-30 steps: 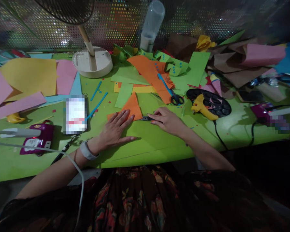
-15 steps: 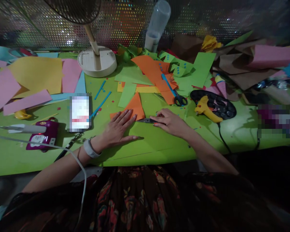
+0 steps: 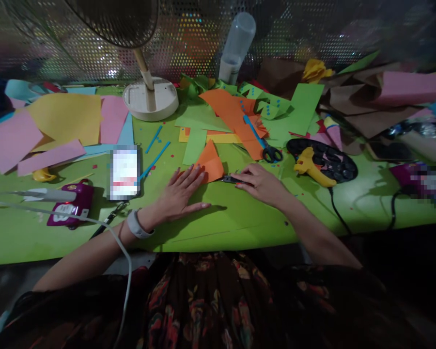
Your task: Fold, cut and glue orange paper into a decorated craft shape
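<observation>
On the green table [image 3: 203, 230], head view: 1 orange paper piece [image 3: 212, 163], partly hidden under the left hand [image 3: 178, 196], fingers spread flat; right hand [image 3: 259, 180], fingers closed around 1 dark tool [image 3: 230, 179], partly covered, type unclear; 1 fan [image 3: 131, 29], cut off above.

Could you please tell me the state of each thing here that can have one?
Left hand: flat on orange paper
Right hand: gripping dark tool
Glue gun: lying partly over black tray
Scissors: lying flat, unheld
Phone-like device: bright, details blurred
Fan: standing, spinning unclear
</observation>
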`<state>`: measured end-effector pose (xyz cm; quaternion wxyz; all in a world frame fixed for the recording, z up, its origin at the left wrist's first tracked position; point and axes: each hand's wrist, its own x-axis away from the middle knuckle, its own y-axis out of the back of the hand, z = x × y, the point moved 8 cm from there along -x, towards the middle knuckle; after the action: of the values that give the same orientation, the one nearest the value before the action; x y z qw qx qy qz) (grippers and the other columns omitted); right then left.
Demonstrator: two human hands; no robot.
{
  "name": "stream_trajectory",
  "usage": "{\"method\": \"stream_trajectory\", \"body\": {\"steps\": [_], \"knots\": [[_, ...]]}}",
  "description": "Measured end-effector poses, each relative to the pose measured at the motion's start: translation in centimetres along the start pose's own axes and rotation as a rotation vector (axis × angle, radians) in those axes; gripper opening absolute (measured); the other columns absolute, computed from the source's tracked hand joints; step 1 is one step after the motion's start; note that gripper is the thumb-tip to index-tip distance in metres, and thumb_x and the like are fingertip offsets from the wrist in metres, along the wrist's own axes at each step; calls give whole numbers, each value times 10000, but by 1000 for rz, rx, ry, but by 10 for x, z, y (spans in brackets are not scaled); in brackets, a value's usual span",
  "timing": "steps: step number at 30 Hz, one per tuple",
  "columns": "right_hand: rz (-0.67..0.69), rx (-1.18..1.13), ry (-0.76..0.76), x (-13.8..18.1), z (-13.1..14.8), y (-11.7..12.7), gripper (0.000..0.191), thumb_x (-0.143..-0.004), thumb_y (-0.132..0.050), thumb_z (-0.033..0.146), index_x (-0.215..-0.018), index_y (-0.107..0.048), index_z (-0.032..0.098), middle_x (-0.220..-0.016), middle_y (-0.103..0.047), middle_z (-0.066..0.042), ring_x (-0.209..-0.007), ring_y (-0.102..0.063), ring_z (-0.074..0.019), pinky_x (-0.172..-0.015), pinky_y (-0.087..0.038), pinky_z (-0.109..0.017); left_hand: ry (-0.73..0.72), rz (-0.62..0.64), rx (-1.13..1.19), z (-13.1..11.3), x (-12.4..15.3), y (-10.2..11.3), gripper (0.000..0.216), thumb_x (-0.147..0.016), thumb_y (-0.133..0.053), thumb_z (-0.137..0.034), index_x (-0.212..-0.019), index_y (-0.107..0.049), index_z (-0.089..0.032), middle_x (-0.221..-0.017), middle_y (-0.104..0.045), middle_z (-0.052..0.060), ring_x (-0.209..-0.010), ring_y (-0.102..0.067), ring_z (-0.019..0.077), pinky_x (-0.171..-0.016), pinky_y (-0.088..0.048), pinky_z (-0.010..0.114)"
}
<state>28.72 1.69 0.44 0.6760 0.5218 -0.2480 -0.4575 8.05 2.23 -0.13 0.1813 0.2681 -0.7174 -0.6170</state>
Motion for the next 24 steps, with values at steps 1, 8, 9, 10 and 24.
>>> {"method": "stream_trajectory", "body": {"steps": [1, 8, 9, 10, 24], "knots": [[0, -7, 0, 0, 0, 0, 365, -933, -571, 339, -1287, -636, 278, -1017, -608, -102, -955, -566, -249, -792, -530, -406, -8, 10, -7, 4, 3, 1, 850, -921, -348, -671, -1566, 32, -268, -1633, -152, 79, -1498, -139, 286, -1207, -83, 489], [-8, 1, 4, -7, 10, -2, 363, -944, -557, 338, -1293, -632, 272, -1043, -614, -106, -985, -570, -244, -830, -532, -417, -65, 30, -35, 13, 12, 0, 896, -903, -375, -689, -1567, 33, -248, -1626, -174, 84, -1489, -184, 277, -1206, -108, 455], [-5, 10, 6, -9, 12, -2, 358, -944, -557, 339, -1287, -637, 273, -1041, -614, -107, -985, -570, -245, -832, -531, -418, -66, 25, -39, 13, 12, -1, 899, -901, -383, -687, -1567, 34, -250, -1626, -177, 86, -1489, -184, 276, -1206, -109, 455], [-1, 17, 9, -10, 13, -3, 354, -944, -557, 339, -1280, -643, 273, -1038, -614, -108, -984, -569, -246, -831, -530, -419, -69, 20, -40, 12, 12, -1, 900, -901, -391, -684, -1567, 33, -251, -1625, -180, 87, -1489, -185, 275, -1206, -110, 456], [41, -3, 37, -11, 20, -5, 340, -950, -545, 320, -1266, -652, 250, -1041, -606, -118, -987, -554, -252, -815, -516, -411, -60, 22, -27, 11, 11, -1, 894, -898, -375, -697, -1568, 8, -245, -1623, -194, 90, -1494, -171, 261, -1206, -97, 452]]}}
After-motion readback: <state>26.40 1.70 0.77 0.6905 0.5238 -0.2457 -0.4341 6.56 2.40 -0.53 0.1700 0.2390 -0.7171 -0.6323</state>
